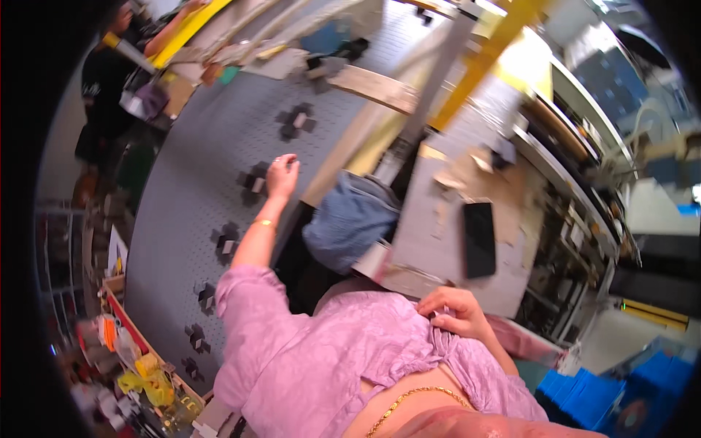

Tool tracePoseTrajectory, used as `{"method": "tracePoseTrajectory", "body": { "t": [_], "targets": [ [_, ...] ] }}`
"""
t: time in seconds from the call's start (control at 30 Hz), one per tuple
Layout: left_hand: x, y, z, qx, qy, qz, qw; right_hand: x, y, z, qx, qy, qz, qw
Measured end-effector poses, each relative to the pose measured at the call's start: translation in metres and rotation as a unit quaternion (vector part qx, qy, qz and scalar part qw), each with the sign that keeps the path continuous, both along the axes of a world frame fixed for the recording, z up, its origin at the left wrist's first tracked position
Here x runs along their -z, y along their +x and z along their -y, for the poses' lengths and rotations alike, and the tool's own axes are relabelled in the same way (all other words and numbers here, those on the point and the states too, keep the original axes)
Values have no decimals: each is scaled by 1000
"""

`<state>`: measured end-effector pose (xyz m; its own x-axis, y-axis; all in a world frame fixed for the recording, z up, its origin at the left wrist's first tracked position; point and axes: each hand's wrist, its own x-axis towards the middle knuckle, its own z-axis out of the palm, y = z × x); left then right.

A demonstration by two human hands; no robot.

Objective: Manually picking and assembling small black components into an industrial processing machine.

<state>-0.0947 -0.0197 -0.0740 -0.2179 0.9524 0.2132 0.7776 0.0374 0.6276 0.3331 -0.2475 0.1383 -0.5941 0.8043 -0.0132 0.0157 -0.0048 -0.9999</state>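
My left hand (282,175) is over the grey dotted panel (182,168), its fingers curled together and a little blurred. I cannot make out anything in them. Beside it sits a black cross-shaped piece with a pale block at its centre (253,182). Several more of these pieces stand in a row along the panel, including one farther off (296,121) and one nearer (227,242). My right hand (456,308) is at the front of my pink shirt (285,350), thumb and fingers closed on a gathered fold of the cloth.
To the right, a cardboard-covered surface (431,241) bears a black phone (479,241) and torn cardboard scraps. Bundled blue denim (350,223) lies between panel and surface. A wooden strip (374,89) and a yellow post (485,62) stand beyond. Another person (109,80) is at far left.
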Motion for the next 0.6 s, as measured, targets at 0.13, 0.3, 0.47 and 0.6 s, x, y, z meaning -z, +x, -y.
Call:
{"method": "tracePoseTrajectory", "body": {
  "t": [0.13,0.3,0.47,0.6],
  "targets": [
    [54,-24,-75,-21,-12,-74,997,5,-72,-30,3,-27,26,999],
    [51,5,-162,9,-50,-32,998,-1,-126,-50,13,-71,80,994],
    [60,4,-190,205,-142,117,961,-1,-141,-50,20,-77,116,990],
    [-106,33,-72,416,-250,324,812,-8,-115,-43,76,58,173,980]
  ]
}}
